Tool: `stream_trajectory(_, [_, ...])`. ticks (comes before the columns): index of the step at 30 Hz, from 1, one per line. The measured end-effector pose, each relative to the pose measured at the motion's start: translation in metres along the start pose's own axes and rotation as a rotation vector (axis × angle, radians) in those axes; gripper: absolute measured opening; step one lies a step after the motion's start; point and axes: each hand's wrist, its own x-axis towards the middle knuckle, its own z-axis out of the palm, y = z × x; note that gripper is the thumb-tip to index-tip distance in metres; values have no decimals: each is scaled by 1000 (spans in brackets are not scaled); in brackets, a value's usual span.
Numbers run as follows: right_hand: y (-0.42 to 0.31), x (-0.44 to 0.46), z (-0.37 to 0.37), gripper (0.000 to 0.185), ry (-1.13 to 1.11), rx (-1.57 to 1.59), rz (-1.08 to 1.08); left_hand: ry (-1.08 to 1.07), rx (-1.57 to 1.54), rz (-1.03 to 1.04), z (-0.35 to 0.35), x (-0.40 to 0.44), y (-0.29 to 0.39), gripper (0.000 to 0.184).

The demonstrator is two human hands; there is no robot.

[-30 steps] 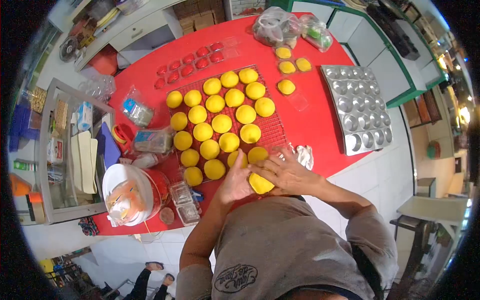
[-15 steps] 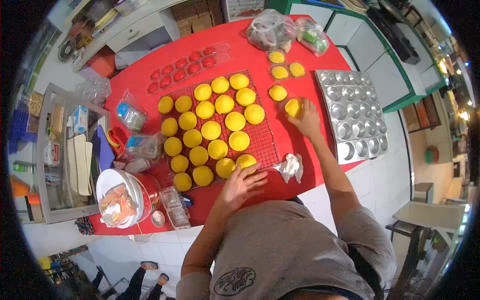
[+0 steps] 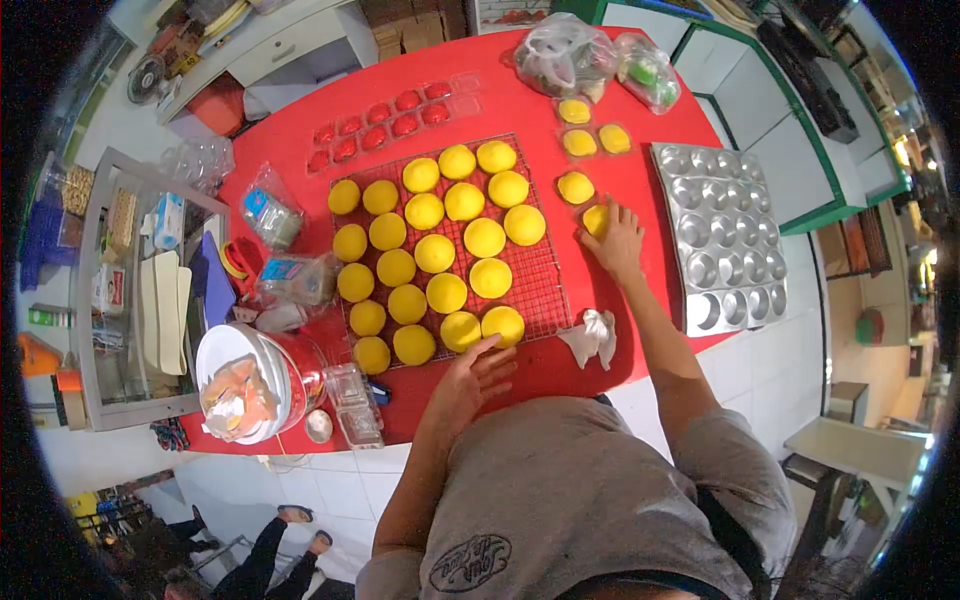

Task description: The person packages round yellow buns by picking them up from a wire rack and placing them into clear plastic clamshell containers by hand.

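Note:
My right hand [image 3: 615, 243] has its fingers curled round a round yellow bun [image 3: 595, 220] on the red table, to the right of the wire cooling rack [image 3: 552, 290]. Just beyond it lies another yellow bun [image 3: 576, 187]. Several rows of smooth yellow buns [image 3: 434, 253] cover most of the rack. My left hand [image 3: 474, 380] is open at the rack's near edge, its fingers spread close to the nearest bun [image 3: 503, 325]; whether they touch it I cannot tell. A crumpled white cloth or tissue [image 3: 592, 338] lies between the two hands.
A metal muffin tin [image 3: 722, 240] stands at the right edge. Farther back are three yellow buns in clear packaging [image 3: 579, 143], plastic bags [image 3: 566, 55] and red items in clear trays [image 3: 375, 137]. A white-lidded bucket [image 3: 240, 385] and clear trays [image 3: 352, 405] sit front left.
The whole view has shifted slightly. My right hand stays at the same bun, its fingers reaching farther over it. My left hand has drawn back a little from the nearest bun.

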Motion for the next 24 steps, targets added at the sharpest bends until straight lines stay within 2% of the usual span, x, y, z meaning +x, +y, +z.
stream_trajectory(5, [-6, -33, -14, 84, 15, -111, 209, 37, -50, 9, -9, -3, -2, 54])
stream_trajectory(6, [-5, -32, -15, 84, 12, -112, 207, 39, -54, 8, -9, -4, -2, 54])
stream_trajectory(10, [3, -30, -19, 71, 292, -321, 131, 113, 190, 62, -10, -16, -2, 53])
stream_trajectory(11, [2, -32, -24, 71, 290, -317, 129, 118, 190, 62, -10, -19, -2, 53])
stream_trajectory(15, [-10, -57, -72, 57, -74, -33, -132, 294, 555, 194, -13, -31, 0, 44])
stream_trajectory(17, [-32, -89, -112, 46, -417, 92, -80, 347, 612, 238, -30, -34, -7, 41])
stream_trajectory(20, [-20, -154, -90, 34, -350, 187, -283, 513, 770, 383, -65, -45, -19, 32])
stream_trajectory(22, [-29, -178, -86, 32, -376, 271, -314, 722, 904, 480, -66, -64, -13, 24])
stream_trajectory(23, [-33, -187, -85, 31, -394, 343, -328, 737, 899, 478, -74, -68, -13, 24])
stream_trajectory(24, [-37, -194, -84, 29, -411, 416, -338, 914, 1066, 604, -86, -73, -14, 23])
